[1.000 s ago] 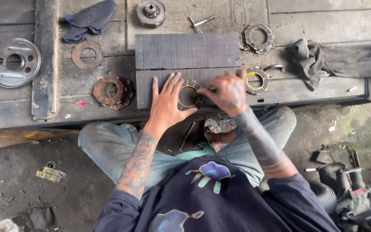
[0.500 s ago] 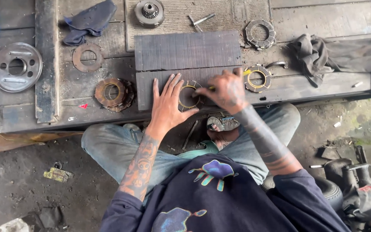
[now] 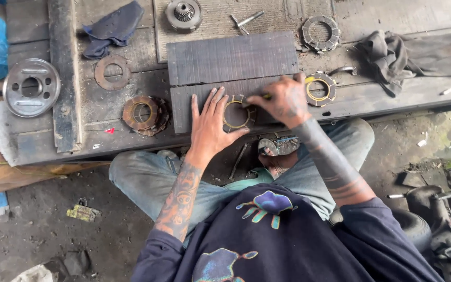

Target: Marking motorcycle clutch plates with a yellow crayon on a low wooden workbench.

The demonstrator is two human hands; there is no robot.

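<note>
Ring plate (image 3: 236,116) – rim partly hidden, both hands: left (image 3: 210,128) flat, right (image 3: 286,100) gripping.

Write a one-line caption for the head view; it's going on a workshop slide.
Left hand steadies a ring on a dark block while right hand works its edge.

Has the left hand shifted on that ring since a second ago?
No. The left hand lies flat beside the ring on the dark board, at the same place against the board's front edge.
</note>
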